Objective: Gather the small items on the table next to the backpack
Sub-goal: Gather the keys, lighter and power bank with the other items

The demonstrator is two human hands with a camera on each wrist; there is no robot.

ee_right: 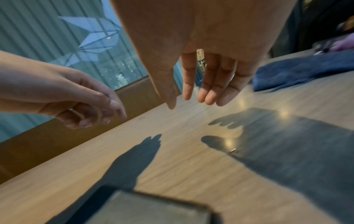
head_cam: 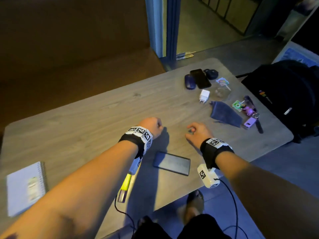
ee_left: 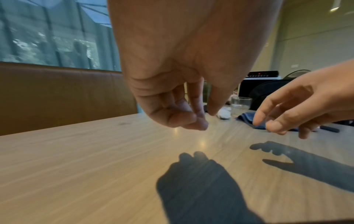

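Observation:
The black backpack [head_cam: 284, 94] sits at the table's right end. Beside it lie a mouse [head_cam: 189, 82], a dark phone [head_cam: 200, 78], a white charger [head_cam: 204, 95], a glass [head_cam: 221, 91], a blue cloth pouch [head_cam: 224, 113] and a keychain bundle [head_cam: 249, 111]. My left hand [head_cam: 152, 125] hovers over the table's middle, fingers loosely curled [ee_left: 191, 119] and holding nothing. My right hand [head_cam: 196, 131] hovers just right of it, with relaxed, nearly straight fingers [ee_right: 210, 91] and nothing in it. A dark flat device [head_cam: 172, 163] lies near the front edge.
A spiral notebook [head_cam: 25, 187] lies at the front left. A yellow highlighter [head_cam: 126, 184] sits under my left forearm. A small shiny bit [ee_right: 232, 150] lies on the wood below my right hand. A brown bench [head_cam: 69, 49] runs along the far side.

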